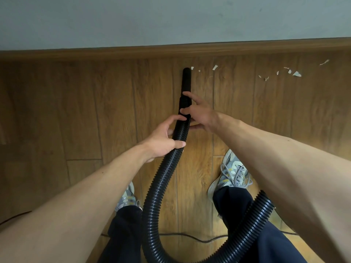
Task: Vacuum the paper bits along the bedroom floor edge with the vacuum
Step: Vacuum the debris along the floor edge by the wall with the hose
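Note:
A black ribbed vacuum hose [163, 175] curves up from between my feet to a smooth black nozzle [186, 78] whose tip rests on the wooden floor close to the baseboard. My left hand [164, 138] grips the ribbed hose just below the nozzle joint. My right hand [201, 113] holds the hose collar from the right, fingers curled over it. White paper bits [215, 67] lie right of the nozzle tip, and more paper scraps [296, 74] are scattered farther right along the floor edge.
A wooden baseboard [114, 53] runs under a pale wall [152, 19]. My two sneakers [232, 172] stand on the floor planks. A thin dark cord [190, 236] lies across the floor behind my feet.

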Demonstrator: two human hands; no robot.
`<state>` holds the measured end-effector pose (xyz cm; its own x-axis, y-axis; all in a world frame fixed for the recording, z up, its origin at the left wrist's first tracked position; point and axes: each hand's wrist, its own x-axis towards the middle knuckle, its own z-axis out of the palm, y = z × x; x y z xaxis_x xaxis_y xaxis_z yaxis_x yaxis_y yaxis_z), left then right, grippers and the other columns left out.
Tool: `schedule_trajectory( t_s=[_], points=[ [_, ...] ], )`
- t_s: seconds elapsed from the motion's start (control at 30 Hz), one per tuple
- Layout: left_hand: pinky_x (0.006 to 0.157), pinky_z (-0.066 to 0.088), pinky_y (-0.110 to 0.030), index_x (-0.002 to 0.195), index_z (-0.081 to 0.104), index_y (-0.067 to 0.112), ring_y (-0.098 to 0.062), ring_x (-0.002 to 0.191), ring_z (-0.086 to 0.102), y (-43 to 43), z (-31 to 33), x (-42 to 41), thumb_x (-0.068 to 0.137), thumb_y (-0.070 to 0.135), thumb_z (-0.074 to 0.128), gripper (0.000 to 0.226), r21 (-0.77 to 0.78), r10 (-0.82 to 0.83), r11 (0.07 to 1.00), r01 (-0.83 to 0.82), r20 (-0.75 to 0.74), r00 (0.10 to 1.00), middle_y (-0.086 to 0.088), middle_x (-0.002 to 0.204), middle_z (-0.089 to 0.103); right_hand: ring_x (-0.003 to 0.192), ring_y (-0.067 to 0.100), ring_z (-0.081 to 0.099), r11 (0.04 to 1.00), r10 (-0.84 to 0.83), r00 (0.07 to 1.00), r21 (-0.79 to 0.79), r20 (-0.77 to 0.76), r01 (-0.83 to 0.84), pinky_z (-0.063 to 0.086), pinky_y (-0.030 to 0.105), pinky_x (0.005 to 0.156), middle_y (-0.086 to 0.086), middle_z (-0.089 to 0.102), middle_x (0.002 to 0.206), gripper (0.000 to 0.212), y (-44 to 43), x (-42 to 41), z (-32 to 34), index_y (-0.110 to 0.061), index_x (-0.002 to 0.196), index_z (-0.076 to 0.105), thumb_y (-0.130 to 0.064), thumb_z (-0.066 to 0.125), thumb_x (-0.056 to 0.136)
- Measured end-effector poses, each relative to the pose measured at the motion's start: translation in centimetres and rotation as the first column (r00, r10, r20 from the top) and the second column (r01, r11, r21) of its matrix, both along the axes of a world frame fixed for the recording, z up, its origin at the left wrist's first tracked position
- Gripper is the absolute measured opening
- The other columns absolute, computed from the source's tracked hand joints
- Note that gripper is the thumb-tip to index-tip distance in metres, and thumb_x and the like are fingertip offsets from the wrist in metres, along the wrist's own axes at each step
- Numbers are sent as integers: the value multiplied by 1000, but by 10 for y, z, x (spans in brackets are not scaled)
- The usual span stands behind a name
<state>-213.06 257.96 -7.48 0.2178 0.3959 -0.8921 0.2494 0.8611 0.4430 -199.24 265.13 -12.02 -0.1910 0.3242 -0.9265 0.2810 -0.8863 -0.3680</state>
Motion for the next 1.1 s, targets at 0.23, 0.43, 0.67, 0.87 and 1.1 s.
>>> schedule_trajectory(
  t_s=[0.23,0.43,0.67,0.87,1.1],
  points=[
    [78,61,-52,127,48,46,-32,100,69,5,2,14,86,-6,68,69,-11,-9,1000,9,-13,1000,-7,114,64,102,23,65,1000,-10,1000,4,-18,10,59,37,76,2,58,123,65,3,15,-2,-43,146,39,-5,56,96],
    [78,61,-50,128,49,45,-32,100,70,15,5,28,87,-5,68,67,-40,-2,999,2,-11,1000,-3,112,63,104,24,64,1000,-15,999,-9,-37,15,58,36,72,4,57,129,66,11,30,1,-43,146,38,-5,57,95],
    [79,61,-50,127,50,46,-30,100,70,26,9,49,87,-4,69,67,-62,-14,998,13,-11,1000,-5,115,63,99,20,64,999,-37,999,-37,-39,35,58,33,67,2,56,127,66,19,53,4,-42,146,38,-4,56,96],
    [79,62,-47,128,49,45,-31,99,70,34,11,63,88,-4,68,66,-61,-43,997,43,0,999,-5,114,63,100,19,63,997,-70,997,-34,-30,69,58,31,64,2,53,132,65,22,67,6,-42,146,38,-4,55,96],
    [80,61,-49,126,50,46,-33,99,71,40,10,77,88,-3,68,65,-70,-84,994,84,1,996,-7,112,64,103,21,62,991,-126,992,-42,-29,125,56,27,58,4,53,136,65,22,85,7,-41,146,38,-4,55,96]
  ],
)
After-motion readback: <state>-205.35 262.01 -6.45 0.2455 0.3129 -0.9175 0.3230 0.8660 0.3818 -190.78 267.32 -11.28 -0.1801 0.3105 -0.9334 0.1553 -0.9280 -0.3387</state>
